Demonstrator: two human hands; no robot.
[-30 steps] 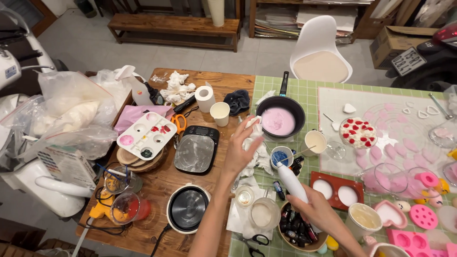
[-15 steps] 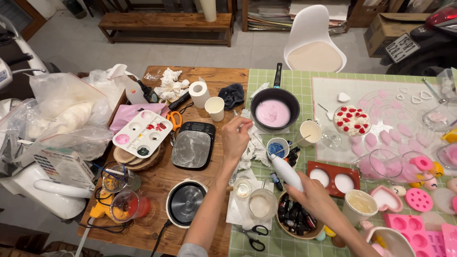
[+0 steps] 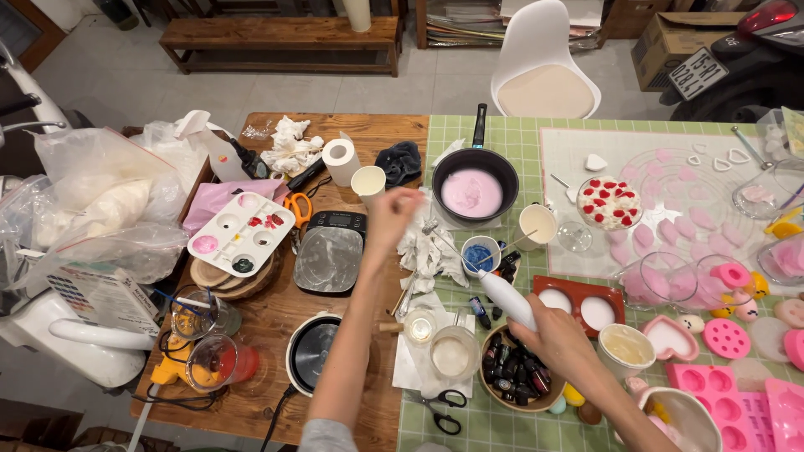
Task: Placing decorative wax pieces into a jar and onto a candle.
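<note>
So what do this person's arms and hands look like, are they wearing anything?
Both forearms are bare, and no gloves, rings or watch show on the left hand or the right hand. A bit of grey sleeve shows at the left upper arm by the bottom edge. The right arm's sleeve is out of view.

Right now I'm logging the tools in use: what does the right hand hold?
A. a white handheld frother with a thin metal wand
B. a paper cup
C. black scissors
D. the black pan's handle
A: the right hand grips the white frother, its thin wand slanting up toward the left hand; the scissors, cup and pan lie untouched.
</note>
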